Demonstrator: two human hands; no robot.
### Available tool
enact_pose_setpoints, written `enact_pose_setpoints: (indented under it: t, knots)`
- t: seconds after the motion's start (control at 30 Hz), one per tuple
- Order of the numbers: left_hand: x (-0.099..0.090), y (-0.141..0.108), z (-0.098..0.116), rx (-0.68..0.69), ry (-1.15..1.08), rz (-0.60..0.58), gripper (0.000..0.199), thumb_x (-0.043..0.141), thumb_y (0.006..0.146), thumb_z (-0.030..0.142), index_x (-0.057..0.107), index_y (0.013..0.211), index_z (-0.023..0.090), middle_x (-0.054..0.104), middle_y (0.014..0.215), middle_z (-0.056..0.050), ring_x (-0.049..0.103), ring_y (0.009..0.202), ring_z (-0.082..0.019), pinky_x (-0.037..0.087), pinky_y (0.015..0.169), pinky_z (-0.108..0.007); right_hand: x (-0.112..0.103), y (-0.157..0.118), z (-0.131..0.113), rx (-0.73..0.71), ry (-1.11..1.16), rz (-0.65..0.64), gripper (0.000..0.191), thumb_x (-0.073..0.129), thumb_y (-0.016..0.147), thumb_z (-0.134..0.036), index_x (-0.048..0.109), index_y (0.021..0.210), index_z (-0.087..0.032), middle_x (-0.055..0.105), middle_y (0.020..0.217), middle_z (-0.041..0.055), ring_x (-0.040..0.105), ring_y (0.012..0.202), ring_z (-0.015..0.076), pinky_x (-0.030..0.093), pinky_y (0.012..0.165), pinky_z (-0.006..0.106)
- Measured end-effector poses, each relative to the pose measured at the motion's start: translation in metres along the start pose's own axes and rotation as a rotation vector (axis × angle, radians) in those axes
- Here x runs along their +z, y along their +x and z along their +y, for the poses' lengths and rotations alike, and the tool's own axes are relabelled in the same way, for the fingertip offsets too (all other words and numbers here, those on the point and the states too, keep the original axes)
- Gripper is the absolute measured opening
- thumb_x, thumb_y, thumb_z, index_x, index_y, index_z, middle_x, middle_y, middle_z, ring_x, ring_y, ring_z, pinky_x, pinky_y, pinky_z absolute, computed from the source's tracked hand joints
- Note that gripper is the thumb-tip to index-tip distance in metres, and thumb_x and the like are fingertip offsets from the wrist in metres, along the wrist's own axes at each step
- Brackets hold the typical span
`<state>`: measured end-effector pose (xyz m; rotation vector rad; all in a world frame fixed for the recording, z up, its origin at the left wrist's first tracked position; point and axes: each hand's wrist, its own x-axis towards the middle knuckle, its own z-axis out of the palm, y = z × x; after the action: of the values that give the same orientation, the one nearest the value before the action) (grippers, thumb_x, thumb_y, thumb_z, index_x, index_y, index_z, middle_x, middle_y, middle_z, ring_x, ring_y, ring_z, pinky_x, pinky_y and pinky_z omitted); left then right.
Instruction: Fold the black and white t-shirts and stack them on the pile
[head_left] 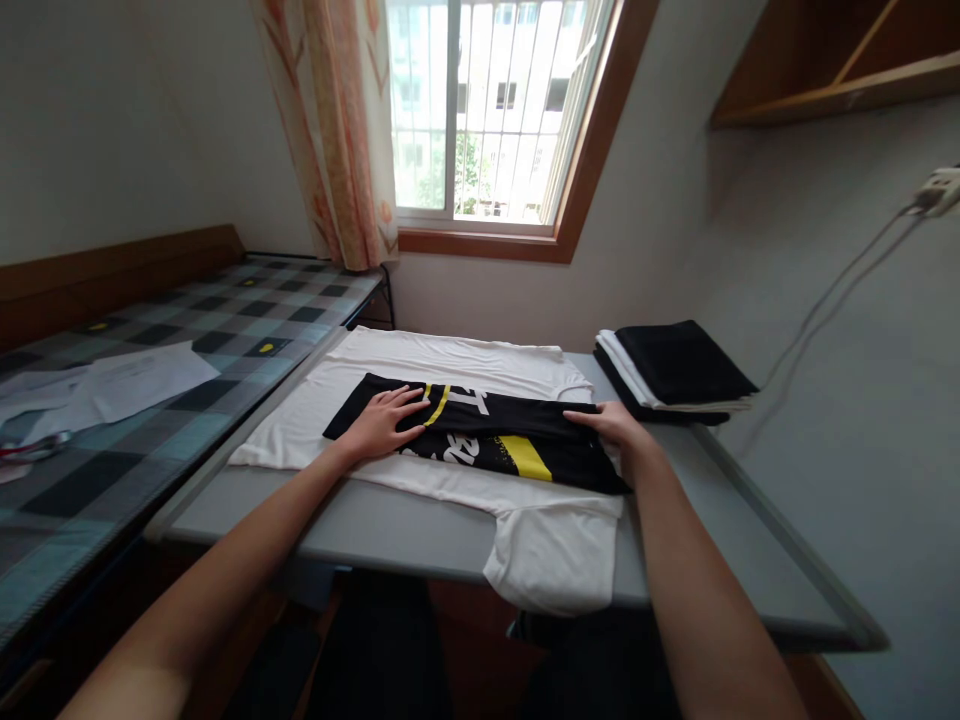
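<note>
A black T-shirt (487, 430) with white lettering and yellow marks lies folded into a long strip on top of a white T-shirt (450, 350). The white shirt is spread flat, one sleeve hanging over the table's near edge. My left hand (384, 422) rests on the left part of the black strip, fingers spread and flat. At the strip's right end my right hand (616, 425) holds the black fabric, one finger stretched along the top; its thumb is hidden.
Both shirts lie on a grey table (397, 525). A stack of folded black and white clothes (679, 365) sits at its back right. To the left is a bed with a checked cover (195, 320) and papers (142, 380). A cable (840, 270) runs down the right wall.
</note>
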<state>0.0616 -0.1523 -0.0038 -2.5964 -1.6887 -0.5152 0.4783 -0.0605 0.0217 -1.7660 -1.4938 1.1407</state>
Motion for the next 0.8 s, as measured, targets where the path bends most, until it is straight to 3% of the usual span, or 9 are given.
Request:
enact_pose_setpoints:
  t: [0.1,0.23,0.33,0.47,0.57,0.63,0.7,0.8]
  knots:
    - [-0.001,0.000,0.000,-0.005,-0.004,-0.005,0.052,0.047,0.092,0.054,0.054,0.137,0.030,0.043,0.151,-0.002,0.035,0.140,-0.027,0.027,0.114,-0.045,0.001,0.002,0.002,-0.104,-0.011,0.049,0.018,0.079,0.064,-0.024,0.069,0.075,-0.012,0.073,0.076,0.0095,0.067,0.071,0.0215,0.054,0.067,0.031]
    - [-0.001,-0.001,0.000,-0.009,-0.012,-0.013,0.052,0.047,0.092,0.055,0.053,0.138,0.030,0.043,0.151,-0.002,0.035,0.140,-0.027,0.026,0.114,-0.045,0.007,-0.002,0.001,-0.274,-0.159,0.185,0.033,0.059,0.084,-0.028,0.065,0.113,-0.012,0.069,0.116,0.0158,0.064,0.106,0.0262,0.049,0.093,0.038]
    - [0.000,0.000,0.000,-0.011,-0.026,-0.011,0.052,0.046,0.092,0.055,0.054,0.137,0.031,0.043,0.150,-0.002,0.035,0.140,-0.027,0.026,0.114,-0.045,0.012,-0.010,-0.002,-0.209,-0.414,0.256,0.041,0.046,0.093,-0.032,0.054,0.127,-0.010,0.061,0.129,0.0221,0.057,0.120,0.0292,0.044,0.099,0.040]
    - [-0.003,0.001,0.000,-0.059,-0.073,0.056,0.050,0.040,0.095,0.054,0.055,0.136,0.030,0.045,0.149,-0.003,0.041,0.136,-0.026,0.031,0.112,-0.041,0.020,-0.023,-0.006,-0.067,-0.627,0.275,0.051,0.039,0.096,-0.046,0.049,0.128,-0.009,0.064,0.120,0.0249,0.061,0.113,0.0328,0.046,0.092,0.041]
    - [-0.011,-0.001,-0.009,-0.318,-0.014,0.223,0.049,0.036,0.096,0.047,0.056,0.134,0.023,0.054,0.139,-0.009,0.051,0.126,-0.028,0.039,0.104,-0.042,0.025,-0.029,-0.004,-0.102,-0.635,0.303,0.056,0.054,0.087,-0.054,0.056,0.120,-0.009,0.067,0.115,0.0231,0.064,0.108,0.0330,0.049,0.086,0.038]
    - [-0.018,-0.007,-0.021,-0.544,0.087,0.298,0.048,0.042,0.092,0.043,0.059,0.130,0.019,0.059,0.129,-0.015,0.056,0.117,-0.032,0.044,0.097,-0.043,0.026,-0.030,0.000,-0.171,-0.579,0.321,0.049,0.065,0.080,-0.049,0.063,0.110,-0.011,0.070,0.110,0.0197,0.066,0.104,0.0312,0.050,0.082,0.034]
    - [-0.026,-0.014,-0.035,-0.709,0.129,0.276,0.047,0.048,0.087,0.044,0.061,0.124,0.017,0.064,0.118,-0.017,0.061,0.108,-0.033,0.048,0.088,-0.042,0.024,-0.031,0.003,-0.194,-0.481,0.297,0.039,0.070,0.076,-0.045,0.068,0.097,-0.012,0.073,0.100,0.0160,0.069,0.095,0.0294,0.051,0.074,0.031]
    - [-0.035,-0.021,-0.052,-0.834,0.049,0.148,0.044,0.049,0.085,0.052,0.067,0.106,0.018,0.070,0.100,-0.015,0.066,0.096,-0.032,0.049,0.077,-0.037,0.022,-0.037,0.003,-0.157,-0.411,0.242,0.036,0.066,0.080,-0.046,0.070,0.088,-0.011,0.074,0.091,0.0142,0.070,0.088,0.0290,0.052,0.067,0.029]
